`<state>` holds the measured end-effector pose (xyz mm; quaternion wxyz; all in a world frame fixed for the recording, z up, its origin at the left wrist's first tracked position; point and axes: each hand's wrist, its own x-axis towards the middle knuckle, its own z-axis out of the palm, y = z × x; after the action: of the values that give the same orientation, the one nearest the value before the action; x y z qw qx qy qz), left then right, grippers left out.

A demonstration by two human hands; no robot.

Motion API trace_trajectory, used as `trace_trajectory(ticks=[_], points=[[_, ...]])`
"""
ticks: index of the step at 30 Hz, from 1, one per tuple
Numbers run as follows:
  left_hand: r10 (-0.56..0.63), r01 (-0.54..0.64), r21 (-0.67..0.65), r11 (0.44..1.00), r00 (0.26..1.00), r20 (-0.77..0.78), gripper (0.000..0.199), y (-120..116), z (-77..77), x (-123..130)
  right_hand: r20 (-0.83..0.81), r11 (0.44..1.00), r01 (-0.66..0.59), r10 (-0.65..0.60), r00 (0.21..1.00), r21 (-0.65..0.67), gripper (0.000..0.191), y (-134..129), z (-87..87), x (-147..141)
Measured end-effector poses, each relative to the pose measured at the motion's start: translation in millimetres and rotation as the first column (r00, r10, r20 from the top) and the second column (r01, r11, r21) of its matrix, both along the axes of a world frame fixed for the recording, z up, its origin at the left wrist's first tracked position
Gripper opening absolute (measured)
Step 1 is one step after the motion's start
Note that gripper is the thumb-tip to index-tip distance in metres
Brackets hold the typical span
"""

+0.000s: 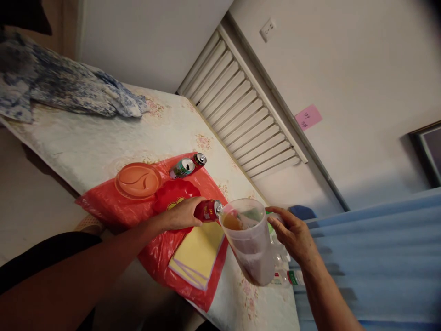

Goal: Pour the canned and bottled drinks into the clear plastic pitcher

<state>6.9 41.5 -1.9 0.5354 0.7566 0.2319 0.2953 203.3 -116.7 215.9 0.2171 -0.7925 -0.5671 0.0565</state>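
My left hand point(184, 214) is closed round a red drink can point(207, 210), its opened top against the rim of a cloudy plastic pitcher point(253, 257). Brownish liquid shows inside the pitcher near its mouth. The pitcher is tilted, and my right hand point(292, 234) grips it on the handle side; the handle itself is mostly hidden by the fingers. Below the can lie a yellow folded cloth point(200, 255) and a red scalloped plate point(175, 191), partly covered by my left hand. Whether liquid runs from the can cannot be made out.
On a red plastic sheet point(155, 250) stand an orange divided dish point(139, 180), a green can point(182, 168) and a dark can point(200, 159). Clear bottles point(284, 277) are behind the pitcher. A patterned cloth point(86, 92) lies at the far left; a radiator point(244, 105) borders the table.
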Motion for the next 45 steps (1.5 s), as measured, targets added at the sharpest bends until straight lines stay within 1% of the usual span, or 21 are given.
trace_trajectory(ticks=[4,11,16,23,29,34,41,45], points=[[-0.002,0.002,0.002,1.0,0.999,-0.034,0.063,-0.7,2.8,-0.8,0.023,1.0,0.001,-0.001,1.0,-0.011,0.045,0.9,1.8,-3.7],[-0.005,0.006,0.018,1.0,0.999,-0.047,0.062,-0.7,3.7,-1.2,0.005,0.999,0.01,-0.01,1.0,-0.035,0.045,1.5,1.6,-2.1],[-0.007,0.007,0.02,1.0,1.0,-0.023,0.062,-0.5,3.6,-1.4,0.007,0.999,0.02,-0.019,1.0,-0.045,0.047,0.7,1.6,-1.7],[-0.006,0.007,0.019,1.0,1.0,-0.029,0.065,-0.3,2.3,-0.4,0.028,0.999,0.013,-0.011,1.0,-0.045,0.047,1.1,3.5,-3.0],[-0.014,0.015,0.022,1.0,0.999,-0.032,0.063,-1.0,1.9,-0.8,0.033,0.999,0.02,-0.018,0.999,-0.049,0.048,2.5,4.0,-4.5],[-0.023,0.023,0.025,0.999,1.0,0.004,0.063,-1.3,2.1,-1.4,0.034,0.999,0.022,-0.02,0.999,-0.049,0.049,2.1,4.3,-4.1],[-0.006,0.008,0.054,0.999,0.999,-0.034,0.064,-0.2,1.6,0.2,0.036,0.999,0.021,-0.019,0.999,-0.047,0.05,2.4,4.8,-4.6],[-0.016,0.017,0.031,0.999,0.999,-0.032,0.063,-0.8,3.5,-0.8,0.037,0.999,0.016,-0.014,0.999,-0.051,0.05,2.6,5.4,-6.0]])
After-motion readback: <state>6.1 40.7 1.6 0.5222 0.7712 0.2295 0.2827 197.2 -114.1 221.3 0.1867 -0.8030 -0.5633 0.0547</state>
